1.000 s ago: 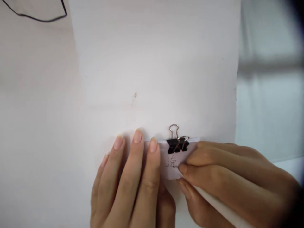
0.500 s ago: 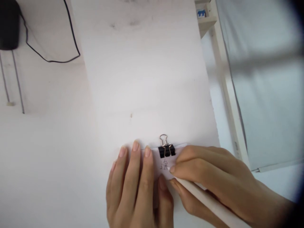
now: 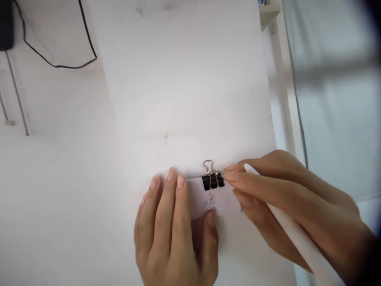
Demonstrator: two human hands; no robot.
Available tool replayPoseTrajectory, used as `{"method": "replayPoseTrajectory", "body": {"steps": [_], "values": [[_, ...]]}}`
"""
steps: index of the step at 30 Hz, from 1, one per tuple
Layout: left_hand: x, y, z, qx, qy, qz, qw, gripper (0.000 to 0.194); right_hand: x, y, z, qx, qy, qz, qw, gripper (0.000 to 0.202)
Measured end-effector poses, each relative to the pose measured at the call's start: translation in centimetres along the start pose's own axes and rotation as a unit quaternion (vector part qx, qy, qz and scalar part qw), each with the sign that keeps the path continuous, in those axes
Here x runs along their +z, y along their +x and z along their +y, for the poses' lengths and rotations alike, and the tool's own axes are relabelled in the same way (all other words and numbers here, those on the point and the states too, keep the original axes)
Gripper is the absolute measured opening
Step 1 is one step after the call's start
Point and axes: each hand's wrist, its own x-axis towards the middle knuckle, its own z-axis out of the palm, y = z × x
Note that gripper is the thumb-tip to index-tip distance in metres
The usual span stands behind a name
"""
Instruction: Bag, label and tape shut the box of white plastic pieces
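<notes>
Where clip (image 3: 212, 182) grips paper (image 3: 196, 197), cable (image 3: 73, 67) beyond

Here's my little slip of paper (image 3: 195, 190), pale with a faint lilac cast, flat on the white surface (image 3: 178, 99), its left part under the fingers of my left hand (image 3: 169, 234), my thumb at its lower edge. One character (image 3: 210, 198) sits on it in thin dark ink. Right above that, the black binder clip (image 3: 206, 182) bites the top edge: one silvery wire loop sticks out past the paper, the other lies folded across the black body. My right hand (image 3: 285, 198) has fingertips at the clip's right end, and a white pen (image 3: 296, 240) slants through its grip, tip up-left, clear of the writing.
</notes>
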Motion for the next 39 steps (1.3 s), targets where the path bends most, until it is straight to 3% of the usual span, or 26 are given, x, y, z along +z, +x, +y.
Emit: {"method": "replayPoseTrajectory", "body": {"steps": [3, 10, 22, 28, 31, 33, 36, 39], "values": [[0.0, 0.0, -0.2, 0.009, 0.002, -0.004, 1.000, 0.073, 0.2, 0.3, 0.3, -0.001, 0.006, 0.056, 0.998, 0.024], [0.0, 0.4, 0.0, 0.001, -0.014, -0.002, 1.000, 0.064, 0.2, -0.6, 1.0, -0.021, 0.000, -0.015, 1.000, 0.033], [-0.1, 0.5, 0.2, -0.006, -0.008, -0.002, 1.000, 0.060, 0.1, -0.1, 1.2, -0.032, 0.041, -0.047, 0.998, 0.028], [0.0, 0.0, 0.0, -0.002, -0.017, -0.019, 1.000, 0.058, -0.2, 0.2, 2.0, -0.072, 0.123, -0.037, 0.989, 0.020], [-1.6, -0.7, 0.8, -0.080, -0.082, -0.060, 0.992, 0.065, -0.1, -0.2, 2.2, -0.076, 0.187, -0.009, 0.979, 0.022], [-3.6, -0.8, 2.0, -0.197, -0.151, -0.090, 0.965, 0.057, -0.1, -0.8, 1.6, -0.047, 0.244, -0.005, 0.969, 0.026], [-7.0, 0.1, 4.4, -0.419, -0.246, -0.145, 0.862, 0.035, -0.1, -1.5, 0.1, 0.002, 0.329, -0.024, 0.944, 0.028], [-9.9, 1.7, 6.1, -0.555, -0.286, -0.157, 0.765, 0.037, -0.1, -1.3, -1.6, 0.068, 0.363, -0.070, 0.927, 0.024]]}}
